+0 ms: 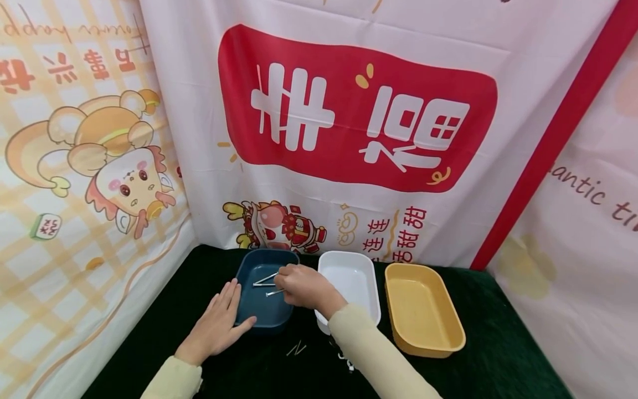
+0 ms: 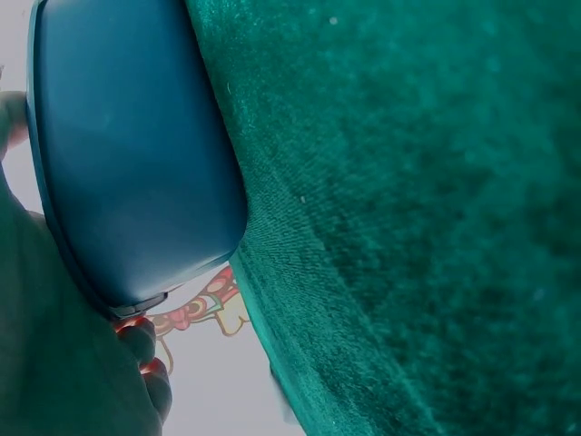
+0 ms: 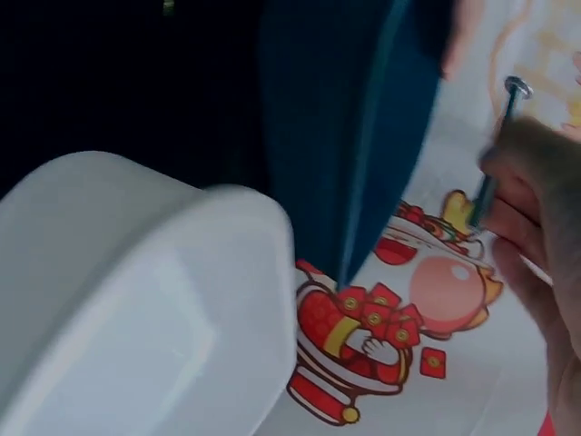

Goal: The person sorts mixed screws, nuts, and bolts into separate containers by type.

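My left hand (image 1: 216, 321) is spread along the left side of the blue tray (image 1: 269, 317), its fingers straight along the wall and the thumb reaching over by the near corner. My right hand (image 1: 304, 285) is over the same tray, from its right side, pinching a bolt (image 3: 511, 103); the round head sticks out past my curled fingers, and the other end shows below them. Other bolts (image 1: 264, 285) lie inside the blue tray, near the fingers of that hand.

Just right of the blue tray sits the white tray (image 1: 356, 277), partly behind my right wrist, and beyond it the yellow tray (image 1: 423, 305). All three stand in a row on the surface (image 1: 503, 343), which is covered in dark green cloth. In front of the trays, between my forearms, a few thin pins (image 1: 297, 349) lie close together on the cloth. Some small white pieces (image 1: 350, 366) lie beside my right sleeve (image 1: 371, 346), too small to make out. A printed backdrop (image 1: 349, 221) hangs behind the trays.
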Demonstrator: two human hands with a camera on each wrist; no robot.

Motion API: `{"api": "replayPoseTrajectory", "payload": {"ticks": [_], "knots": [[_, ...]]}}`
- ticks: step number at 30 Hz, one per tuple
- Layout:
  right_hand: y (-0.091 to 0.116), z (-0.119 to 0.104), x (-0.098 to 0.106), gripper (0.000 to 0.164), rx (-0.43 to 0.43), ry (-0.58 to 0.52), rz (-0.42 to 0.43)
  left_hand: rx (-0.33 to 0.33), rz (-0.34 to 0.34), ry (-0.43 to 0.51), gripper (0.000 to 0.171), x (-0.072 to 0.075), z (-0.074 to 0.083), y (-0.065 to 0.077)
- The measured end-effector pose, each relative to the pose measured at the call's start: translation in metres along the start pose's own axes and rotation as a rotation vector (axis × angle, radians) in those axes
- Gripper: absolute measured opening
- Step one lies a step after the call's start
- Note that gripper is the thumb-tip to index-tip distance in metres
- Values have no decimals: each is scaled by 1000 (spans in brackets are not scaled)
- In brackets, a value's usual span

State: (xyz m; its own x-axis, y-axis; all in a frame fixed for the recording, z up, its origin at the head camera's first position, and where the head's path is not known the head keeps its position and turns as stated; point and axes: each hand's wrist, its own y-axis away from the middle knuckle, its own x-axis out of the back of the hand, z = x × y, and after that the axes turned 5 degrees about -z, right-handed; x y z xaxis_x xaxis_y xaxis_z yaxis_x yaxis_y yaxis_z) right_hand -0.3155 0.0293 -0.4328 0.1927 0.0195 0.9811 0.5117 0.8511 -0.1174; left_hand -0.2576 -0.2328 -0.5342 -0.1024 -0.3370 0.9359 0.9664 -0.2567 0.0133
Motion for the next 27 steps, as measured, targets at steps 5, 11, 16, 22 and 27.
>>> {"api": "replayPoseTrajectory", "payload": {"ticks": [5, 11, 16, 22, 27], "knots": [[1, -4, -9, 25, -90, 44, 76, -3, 3, 0, 102, -3, -1, -2], [10, 1, -5, 38, -140, 12, 65, -5, 9, 4, 102, -2, 0, -1], [21, 7, 1, 42, -160, -30, 59, -18, 27, 9, 103, -1, -1, -1], [38, 13, 5, 46, -164, -68, 68, -9, 15, 7, 105, -3, -2, -2], [56, 16, 12, 56, -232, -127, 14, -18, 27, 7, 105, -2, -1, -1]]}}
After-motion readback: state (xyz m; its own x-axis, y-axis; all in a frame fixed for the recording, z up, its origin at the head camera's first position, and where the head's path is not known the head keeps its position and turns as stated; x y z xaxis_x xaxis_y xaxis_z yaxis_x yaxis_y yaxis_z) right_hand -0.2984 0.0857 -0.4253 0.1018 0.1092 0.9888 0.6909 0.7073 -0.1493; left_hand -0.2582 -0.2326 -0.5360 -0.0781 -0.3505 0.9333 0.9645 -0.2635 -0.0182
